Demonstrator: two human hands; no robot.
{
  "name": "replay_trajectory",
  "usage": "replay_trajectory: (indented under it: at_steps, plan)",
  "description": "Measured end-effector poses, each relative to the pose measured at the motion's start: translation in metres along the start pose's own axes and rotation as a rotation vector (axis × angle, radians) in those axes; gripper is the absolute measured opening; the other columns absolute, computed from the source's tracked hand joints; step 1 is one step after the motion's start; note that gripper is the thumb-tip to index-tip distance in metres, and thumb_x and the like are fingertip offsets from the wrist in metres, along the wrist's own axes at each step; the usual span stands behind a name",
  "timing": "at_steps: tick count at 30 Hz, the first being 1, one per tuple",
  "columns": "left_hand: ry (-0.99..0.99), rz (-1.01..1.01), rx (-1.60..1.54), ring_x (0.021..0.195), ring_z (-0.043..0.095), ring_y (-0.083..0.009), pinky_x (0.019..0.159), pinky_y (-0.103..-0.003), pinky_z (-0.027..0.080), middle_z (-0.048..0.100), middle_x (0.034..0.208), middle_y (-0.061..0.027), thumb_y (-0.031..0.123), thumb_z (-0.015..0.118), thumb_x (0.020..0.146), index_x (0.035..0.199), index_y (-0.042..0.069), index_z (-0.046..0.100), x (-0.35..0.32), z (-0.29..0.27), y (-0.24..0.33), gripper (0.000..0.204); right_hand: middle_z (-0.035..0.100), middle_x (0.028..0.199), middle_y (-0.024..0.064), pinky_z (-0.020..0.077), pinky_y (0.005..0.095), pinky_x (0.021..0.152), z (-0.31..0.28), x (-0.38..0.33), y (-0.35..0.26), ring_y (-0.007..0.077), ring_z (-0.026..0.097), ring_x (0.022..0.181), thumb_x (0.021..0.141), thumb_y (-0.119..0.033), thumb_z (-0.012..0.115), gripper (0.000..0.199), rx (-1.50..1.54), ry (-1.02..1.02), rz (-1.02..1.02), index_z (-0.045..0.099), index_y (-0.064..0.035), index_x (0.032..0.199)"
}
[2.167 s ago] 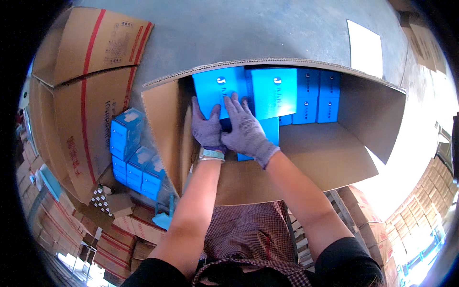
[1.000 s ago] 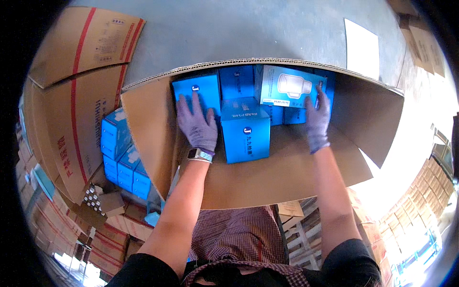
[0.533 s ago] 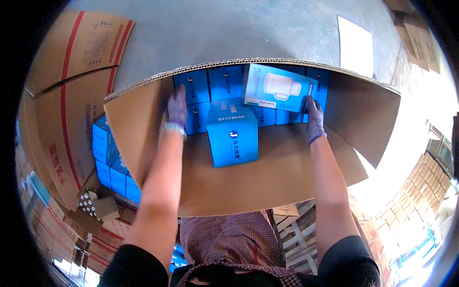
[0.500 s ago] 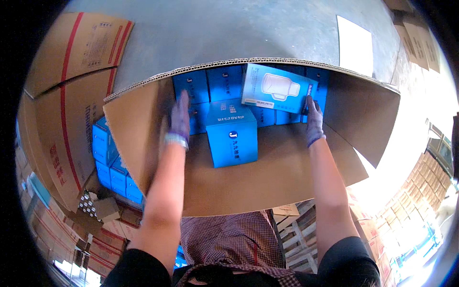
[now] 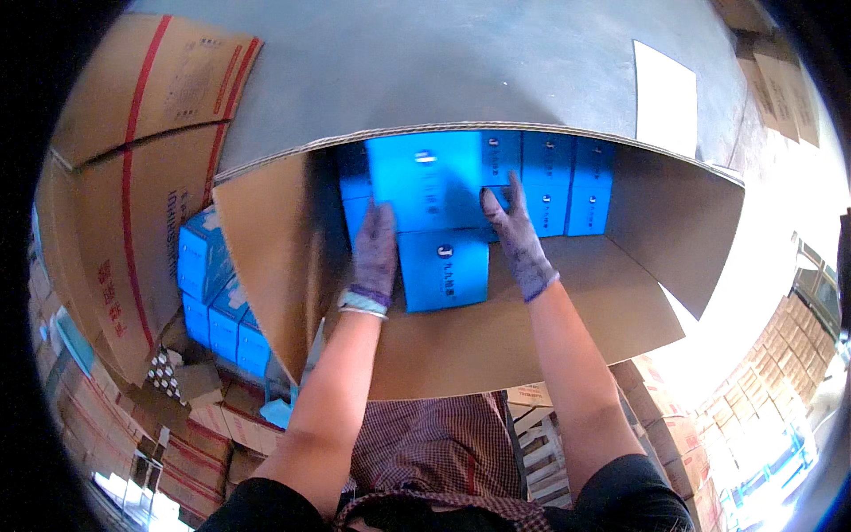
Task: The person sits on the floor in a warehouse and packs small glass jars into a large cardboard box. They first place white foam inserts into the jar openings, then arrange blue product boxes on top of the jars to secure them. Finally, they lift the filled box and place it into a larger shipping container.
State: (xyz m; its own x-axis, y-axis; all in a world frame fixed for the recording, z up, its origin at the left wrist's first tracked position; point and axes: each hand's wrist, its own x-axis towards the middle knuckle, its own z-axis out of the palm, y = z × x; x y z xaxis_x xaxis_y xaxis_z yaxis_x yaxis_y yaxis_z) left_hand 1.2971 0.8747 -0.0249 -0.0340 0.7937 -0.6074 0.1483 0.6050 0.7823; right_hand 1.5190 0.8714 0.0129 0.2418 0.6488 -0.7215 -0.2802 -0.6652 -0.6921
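Observation:
A blue printed box [image 5: 427,182] stands on or just above another blue box [image 5: 446,275] inside a large open cardboard carton [image 5: 523,341]. My left hand [image 5: 377,257], in a grey-purple work glove, lies along the upper box's lower left side with its fingers stretched out. Gloved the same way, my right hand [image 5: 520,235] is by the right side of that box, fingers and thumb apart. Its thumb comes close to the box's edge; whether it touches cannot be made out. Behind, more blue boxes [image 5: 545,186] are stacked in two layers against the carton's far wall.
Flattened brown cartons [image 5: 173,89] with red stripes stand at the left. Several blue boxes [image 5: 226,328] are stacked outside the carton's left wall. A white sheet [image 5: 665,97] lies on the grey floor beyond. Brown cartons [image 5: 669,426] and a pallet [image 5: 545,461] are near the lower right.
The box with a mug picture, formerly tilted in my right hand, has been turned and moved left over the front box. My right hand moved left and spread its fingers; my left hand moved nearer and right.

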Motion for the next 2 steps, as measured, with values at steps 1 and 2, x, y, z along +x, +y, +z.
replay_trajectory:
  at_steps: [1, 2]
  plan:
    - [-0.096, 0.018, 0.182, 0.139, 0.042, -0.0307, 0.116, -0.037, 0.028, 0.046, 0.149, -0.0166, 0.045, 0.043, 0.104, 0.149, 0.002, 0.041, -0.006, 0.006, 0.007, 0.062, 0.036, 0.148, 0.0153, 0.0399, 0.0415, 0.108, 0.003, 0.008, 0.010, 0.0280, 0.046, 0.125, 0.085, -0.039, 0.079, 0.097, 0.030, -0.107, 0.123, 0.019, -0.0148, 0.157]
    - [-0.092, 0.016, 0.182, 0.139, 0.042, -0.0307, 0.116, -0.037, 0.028, 0.046, 0.149, -0.0166, 0.045, 0.043, 0.104, 0.149, 0.002, 0.041, -0.007, 0.002, 0.008, 0.062, 0.022, 0.159, 0.0140, 0.0368, 0.0403, 0.113, -0.001, 0.026, 0.032, 0.0299, 0.044, 0.130, 0.086, -0.041, 0.077, 0.098, 0.062, -0.207, 0.241, 0.015, -0.0192, 0.158]
